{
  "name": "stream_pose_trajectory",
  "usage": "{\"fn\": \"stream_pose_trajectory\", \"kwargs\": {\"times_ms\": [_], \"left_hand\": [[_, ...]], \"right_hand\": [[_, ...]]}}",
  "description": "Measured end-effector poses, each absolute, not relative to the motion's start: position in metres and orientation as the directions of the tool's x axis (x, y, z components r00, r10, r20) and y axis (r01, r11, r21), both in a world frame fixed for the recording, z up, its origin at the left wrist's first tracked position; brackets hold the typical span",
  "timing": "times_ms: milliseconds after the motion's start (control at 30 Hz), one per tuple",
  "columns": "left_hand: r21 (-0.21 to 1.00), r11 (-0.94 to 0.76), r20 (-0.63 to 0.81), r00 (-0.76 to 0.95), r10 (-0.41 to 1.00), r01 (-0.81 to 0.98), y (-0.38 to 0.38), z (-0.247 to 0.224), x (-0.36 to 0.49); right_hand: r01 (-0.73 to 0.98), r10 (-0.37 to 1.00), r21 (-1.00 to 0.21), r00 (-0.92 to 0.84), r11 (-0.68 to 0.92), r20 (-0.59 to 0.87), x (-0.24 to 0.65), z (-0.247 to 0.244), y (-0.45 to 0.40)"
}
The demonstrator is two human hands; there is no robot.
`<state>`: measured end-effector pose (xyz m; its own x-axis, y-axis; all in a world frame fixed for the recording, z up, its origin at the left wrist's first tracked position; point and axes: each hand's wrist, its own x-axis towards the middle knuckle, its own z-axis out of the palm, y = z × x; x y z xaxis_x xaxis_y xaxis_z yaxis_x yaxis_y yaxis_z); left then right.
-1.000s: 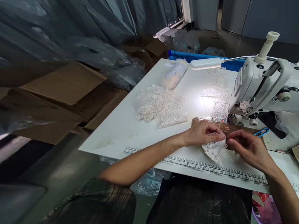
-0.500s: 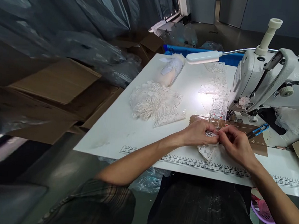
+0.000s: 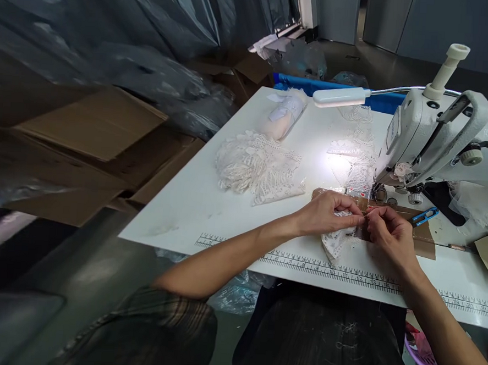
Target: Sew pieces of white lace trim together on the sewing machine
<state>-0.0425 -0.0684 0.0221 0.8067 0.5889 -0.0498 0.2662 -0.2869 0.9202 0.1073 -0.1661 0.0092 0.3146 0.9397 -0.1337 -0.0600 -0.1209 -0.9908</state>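
Just in front of the sewing machine (image 3: 433, 133), my left hand (image 3: 328, 214) is closed in a pinch on a piece of white lace (image 3: 334, 244) that hangs down toward the printed ruler. My right hand (image 3: 392, 233) is also pinched, its fingertips close to the left ones. Whatever is between the right fingers is too small to make out. Both hands are over a brown cardboard strip (image 3: 424, 243) on the table. Blue thread snips (image 3: 425, 216) lie right of my right hand.
Bunched white lace (image 3: 245, 163) and a wrapped pale roll (image 3: 285, 114) lie on the left of the white table (image 3: 176, 206). More lace pieces (image 3: 360, 137) lie under the lamp (image 3: 340, 97). Open cardboard boxes (image 3: 90, 121) stand left; a purple basket (image 3: 421, 356) is below right.
My right hand has shifted slightly right, and the fingertips of both hands are a little further apart. The lace remains in my left hand. The view has tilted slightly.
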Motion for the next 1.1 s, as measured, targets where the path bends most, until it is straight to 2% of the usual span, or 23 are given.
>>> {"fn": "stream_pose_trajectory", "kwargs": {"times_ms": [167, 500, 733, 900, 1100], "left_hand": [[0.920, -0.287, -0.047, 0.799, 0.599, 0.269, -0.069, 0.021, -0.042], [0.889, -0.327, -0.041, 0.768, 0.639, 0.319, -0.069, 0.014, -0.040], [0.891, -0.327, -0.040, 0.774, 0.632, 0.314, -0.069, 0.013, -0.039], [0.873, -0.359, -0.039, 0.781, 0.624, 0.330, -0.069, 0.014, -0.038], [0.884, -0.367, -0.017, 0.804, 0.594, 0.290, -0.071, 0.018, -0.038]], "right_hand": [[-0.037, 0.924, -0.983, 0.336, -0.178, -0.180, 0.122, 0.013, -0.167], [0.098, 0.973, -0.974, 0.130, -0.202, -0.189, 0.136, 0.004, -0.177], [0.089, 0.957, -0.968, 0.195, -0.235, -0.215, 0.132, 0.005, -0.172], [0.066, 0.955, -0.961, 0.151, -0.269, -0.256, 0.129, 0.006, -0.169], [0.083, 0.960, -0.977, 0.223, -0.194, -0.172, 0.130, 0.003, -0.171]]}}
